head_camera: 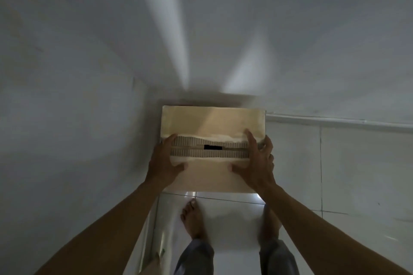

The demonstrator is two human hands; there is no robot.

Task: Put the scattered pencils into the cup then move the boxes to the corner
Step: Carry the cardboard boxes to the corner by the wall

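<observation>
Your forearms reached forward from the bottom of the view, with your bare feet [192,219] on the pale floor tiles [348,167] beneath them. Your left hand [164,163] and right hand [257,161] each clasped one side of the cardboard box [212,123], thumbs laid on the top flaps and the other fingers [267,140] wrapped over the side edges, so both hands were closed on the box rather than spread free. The torn centre seam [210,148] ran straight between your two thumbs, and the far half of the lid lay beyond your fingertips, close to where the two white walls [89,73] met. Whether the box already rested on the floor could not be told. No pencils or cup were in view. To finish this step well, you would likely have done best to keep the pressure even on both sides, lower the box level, slide it snug into the corner, and only then let your fingers slip off the edges so they were not pinched against the left wall.
</observation>
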